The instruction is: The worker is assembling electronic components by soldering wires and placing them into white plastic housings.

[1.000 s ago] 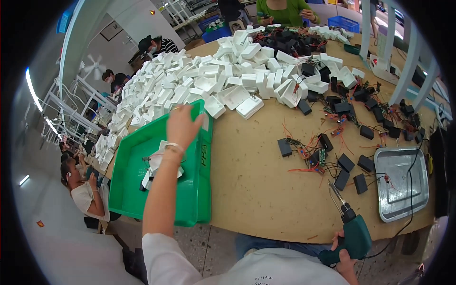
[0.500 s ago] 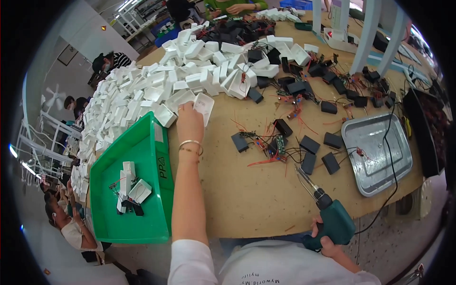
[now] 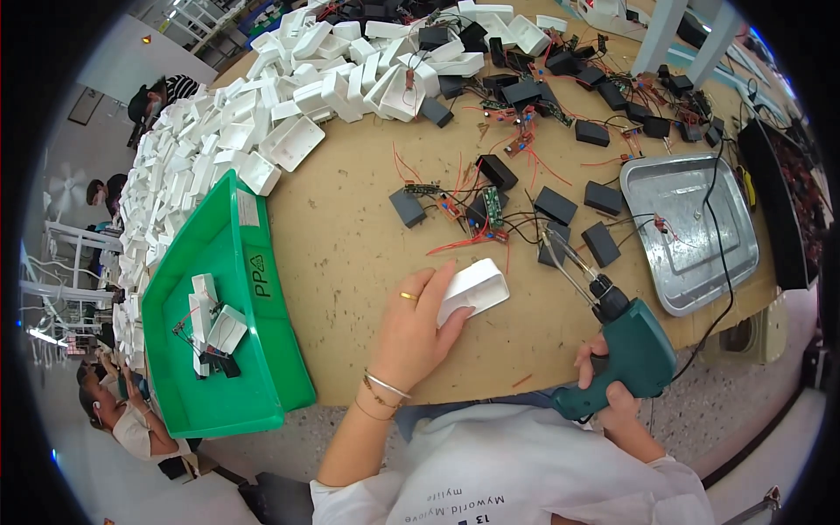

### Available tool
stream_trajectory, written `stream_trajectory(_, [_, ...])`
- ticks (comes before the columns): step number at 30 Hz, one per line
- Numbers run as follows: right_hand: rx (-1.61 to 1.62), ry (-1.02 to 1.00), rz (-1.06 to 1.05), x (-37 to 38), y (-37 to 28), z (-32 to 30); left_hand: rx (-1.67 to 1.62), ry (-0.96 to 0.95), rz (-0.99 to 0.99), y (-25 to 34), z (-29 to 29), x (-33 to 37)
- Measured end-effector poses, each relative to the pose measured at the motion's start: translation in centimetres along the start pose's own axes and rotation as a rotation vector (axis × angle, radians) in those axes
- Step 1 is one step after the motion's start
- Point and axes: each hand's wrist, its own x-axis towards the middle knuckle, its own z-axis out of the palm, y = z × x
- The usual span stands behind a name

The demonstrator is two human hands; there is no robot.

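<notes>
My left hand (image 3: pixel 418 324) is closed around a white plastic box shell (image 3: pixel 479 293), its hollow side showing, low over the brown work table (image 3: pixel 350 227). In my right hand (image 3: pixel 604 372) is a green soldering gun (image 3: pixel 634 346), gripped by its handle near the table's front edge. Its metal tip points away from me toward a cluster of black boxes (image 3: pixel 555 206) with a green circuit board (image 3: pixel 493 207) and red and black wires. One black box (image 3: pixel 553 246) lies right by the tip.
A large pile of white shells (image 3: pixel 289 96) covers the far left. The green bin (image 3: pixel 271 324) at left holds a few wired parts. At right are a metal tray (image 3: pixel 674 293), a dark bin (image 3: pixel 779 219) and the gun's black cord (image 3: pixel 719 254). People (image 3: pixel 131 411) sit beyond the left side.
My left hand has drawn back from the pile toward me, bringing a white shell over the table's front. The soldering gun stays in my right hand, slightly raised.
</notes>
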Motion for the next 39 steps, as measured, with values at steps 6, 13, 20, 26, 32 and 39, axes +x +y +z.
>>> stream_trajectory(6, [0.002,0.041,-0.020,0.0,0.1,0.1,0.114,0.025,0.055,0.0,-1.7,2.1])
stream_trajectory(13, [-0.011,0.024,-0.072,0.3,0.2,0.3,0.030,0.152,-0.027,-2.5,-1.5,8.0])
stream_trajectory(20, [-0.062,0.065,-0.141,0.3,0.5,0.6,0.075,-0.083,-0.395,-8.9,-0.6,10.8])
stream_trajectory(26, [-0.071,0.071,-0.154,0.5,0.7,0.4,0.502,0.010,-0.403,-10.1,-3.5,10.4])
stream_trajectory(32, [-0.089,0.069,-0.148,0.7,0.6,0.7,0.964,0.094,-0.429,-9.3,-4.4,7.2])
stream_trajectory(39, [-0.107,0.079,-0.139,0.4,0.5,0.8,0.311,0.035,-0.300,-7.0,-3.7,6.4])
